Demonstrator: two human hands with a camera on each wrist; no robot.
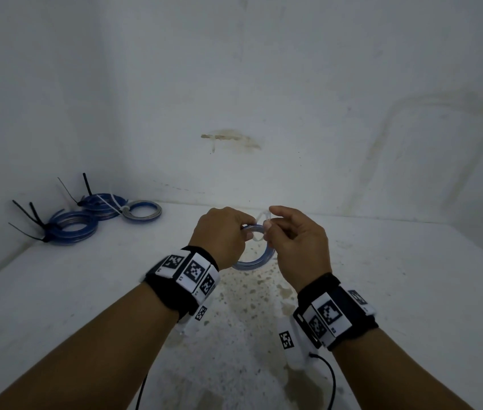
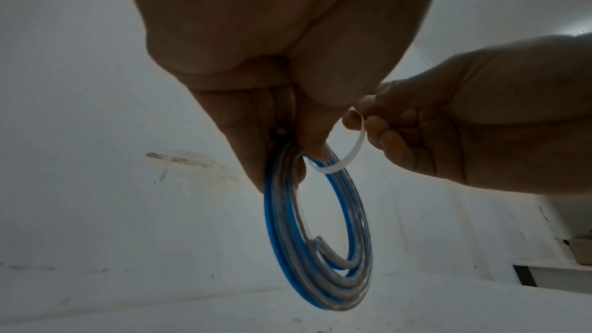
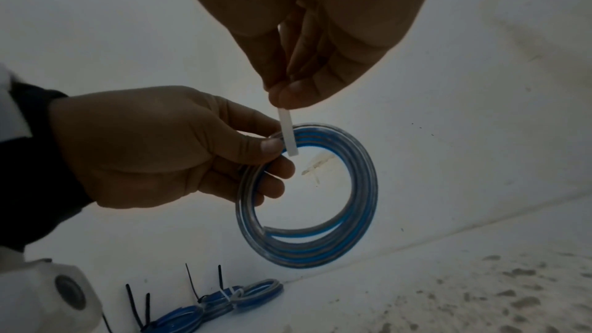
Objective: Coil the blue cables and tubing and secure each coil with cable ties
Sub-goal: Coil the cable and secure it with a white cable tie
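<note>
A coil of blue and clear tubing (image 1: 259, 260) (image 2: 323, 257) (image 3: 358, 201) hangs upright in the air above the table. My left hand (image 1: 222, 236) (image 3: 153, 146) pinches the coil's top left part between thumb and fingers. A white cable tie (image 1: 262, 221) (image 2: 347, 151) (image 3: 287, 133) loops around the coil's top strands. My right hand (image 1: 295, 238) (image 2: 464, 123) (image 3: 320, 42) pinches the tie's upper part between thumb and fingertips, just right of my left hand.
Three tied blue coils (image 1: 71, 227) (image 1: 102, 205) (image 1: 142, 211) lie at the table's far left by the wall, with black and white tie tails sticking up. The white table (image 1: 411, 291) is stained in the middle. White walls (image 1: 263, 84) close the back and left.
</note>
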